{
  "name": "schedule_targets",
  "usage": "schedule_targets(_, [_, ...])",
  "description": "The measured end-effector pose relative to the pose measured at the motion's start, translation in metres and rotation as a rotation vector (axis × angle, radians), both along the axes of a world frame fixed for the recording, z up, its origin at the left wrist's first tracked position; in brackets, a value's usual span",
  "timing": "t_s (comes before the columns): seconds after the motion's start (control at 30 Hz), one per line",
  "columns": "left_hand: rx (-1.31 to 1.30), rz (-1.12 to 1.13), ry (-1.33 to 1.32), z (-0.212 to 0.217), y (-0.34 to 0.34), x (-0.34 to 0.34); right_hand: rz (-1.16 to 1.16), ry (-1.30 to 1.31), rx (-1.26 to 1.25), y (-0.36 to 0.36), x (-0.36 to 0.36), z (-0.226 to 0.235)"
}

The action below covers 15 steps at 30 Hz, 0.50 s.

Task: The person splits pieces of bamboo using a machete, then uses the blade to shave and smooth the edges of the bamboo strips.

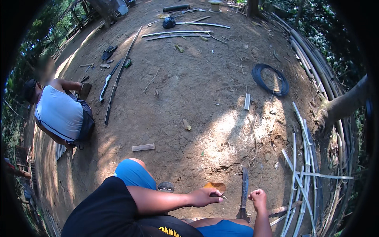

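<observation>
My left hand (205, 196) reaches across my blue-shorted knees, fingers pinched on a small dark piece next to a dry brown leaf (216, 185). A machete (244, 189) stands nearly upright just right of it, blade pointing away from me and handle down by my leg. My right hand (258, 196) is a closed fist right beside the blade; I cannot see anything inside it. A short stick (283, 208) lies on the dirt behind that wrist.
Pale bamboo strips (304, 177) lie crossed at the right, with long poles along the edge by a tree trunk (343, 104). A dark coil (270, 79), a wood block (143, 147) and long strips (118, 75) lie ahead. Another person (59, 112) crouches at left.
</observation>
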<state>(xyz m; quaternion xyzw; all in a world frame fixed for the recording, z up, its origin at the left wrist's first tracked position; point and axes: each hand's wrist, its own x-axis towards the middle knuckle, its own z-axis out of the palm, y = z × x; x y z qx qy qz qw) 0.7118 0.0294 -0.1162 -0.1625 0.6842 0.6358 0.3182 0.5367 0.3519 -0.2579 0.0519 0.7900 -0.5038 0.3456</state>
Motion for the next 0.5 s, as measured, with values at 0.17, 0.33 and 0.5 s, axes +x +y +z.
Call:
schedule_targets(0.17, [0.099,-0.067,0.074,0.005,0.018,0.007,0.406,-0.318,0.241,0.062,0.045,-0.022])
schedule_targets(0.33, [0.112,-0.051,0.171,0.013,0.016,0.009,1.397,-0.175,0.762,0.019,-0.004,-0.01])
schedule_targets(0.5, [0.103,-0.029,0.271,0.013,0.017,0.006,0.724,0.553,0.322,-0.286,-0.113,0.142])
